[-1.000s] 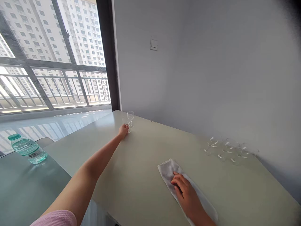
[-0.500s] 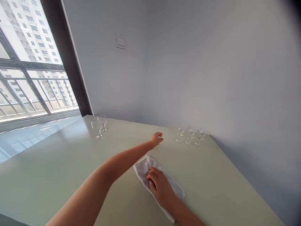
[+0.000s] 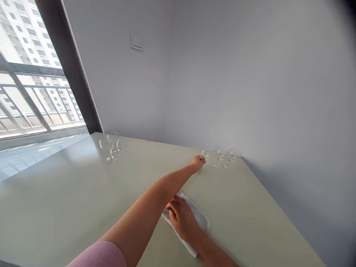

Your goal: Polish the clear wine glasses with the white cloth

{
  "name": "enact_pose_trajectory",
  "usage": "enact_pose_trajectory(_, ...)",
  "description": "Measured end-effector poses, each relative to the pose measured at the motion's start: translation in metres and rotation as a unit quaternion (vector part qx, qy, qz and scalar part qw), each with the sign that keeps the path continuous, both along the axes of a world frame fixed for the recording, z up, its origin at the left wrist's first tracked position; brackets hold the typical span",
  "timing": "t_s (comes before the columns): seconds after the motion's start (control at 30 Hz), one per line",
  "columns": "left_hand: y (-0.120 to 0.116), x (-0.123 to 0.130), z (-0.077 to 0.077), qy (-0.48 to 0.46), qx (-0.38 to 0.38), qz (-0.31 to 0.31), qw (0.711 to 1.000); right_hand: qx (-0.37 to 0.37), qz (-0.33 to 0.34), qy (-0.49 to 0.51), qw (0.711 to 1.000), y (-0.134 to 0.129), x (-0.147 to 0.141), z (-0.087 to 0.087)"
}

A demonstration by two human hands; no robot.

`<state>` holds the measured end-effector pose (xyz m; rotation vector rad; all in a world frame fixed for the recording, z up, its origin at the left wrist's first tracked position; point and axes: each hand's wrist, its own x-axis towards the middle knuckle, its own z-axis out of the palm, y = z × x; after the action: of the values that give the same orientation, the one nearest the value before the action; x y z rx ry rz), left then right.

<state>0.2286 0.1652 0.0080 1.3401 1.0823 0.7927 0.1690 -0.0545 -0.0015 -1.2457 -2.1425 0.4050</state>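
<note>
My left hand (image 3: 198, 162) reaches across the table, its fingers closed around the stem of the leftmost wine glass (image 3: 205, 153) in the right-hand group. Beside it stand more clear wine glasses, one in the middle (image 3: 221, 152) and one farther right (image 3: 231, 157), all upright. My right hand (image 3: 182, 218) lies on a folded white cloth (image 3: 198, 212), fingers curled onto it. The left forearm passes over the cloth's far left part and hides it.
Two upright wine glasses, a nearer one (image 3: 106, 145) and one behind it (image 3: 117, 140), stand at the far left of the pale green table (image 3: 69, 200). Grey walls (image 3: 236, 81) border the table behind and on the right. A window (image 3: 30, 92) is at left.
My left hand has moved forward and right to the leftmost glass of the right group, and its fingers have closed there. My right hand stays on the cloth. The view has shifted slightly.
</note>
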Motion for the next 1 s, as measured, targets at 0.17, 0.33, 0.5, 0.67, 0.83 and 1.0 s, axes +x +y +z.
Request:
enact_pose_trajectory(0.17,-0.007,-0.09,0.003,0.034,0.05,0.07,0.996,-0.028,0.017,0.018,0.999,-0.003,0.001,0.006)
enact_pose_trajectory(0.33,-0.029,-0.233,0.002,0.077,0.075,0.187,0.977,-0.054,0.034,0.005,0.998,-0.004,0.001,0.009)
enact_pose_trajectory(0.5,-0.057,-0.358,0.004,0.1,0.086,0.307,0.942,-0.057,0.038,0.002,0.998,-0.003,0.001,0.004)
enact_pose_trajectory(0.67,-0.067,-0.43,0.005,0.103,0.089,0.381,0.915,-0.059,0.031,0.0,0.998,-0.002,0.001,0.0)
enact_pose_trajectory(0.83,-0.065,-0.453,0.002,0.101,0.077,0.403,0.906,-0.062,0.033,-0.004,0.998,-0.002,0.002,-0.002)
enact_pose_trajectory(1.0,-0.062,-0.456,0.004,0.102,0.077,0.412,0.902,-0.063,0.029,0.001,0.998,-0.002,0.002,-0.002)
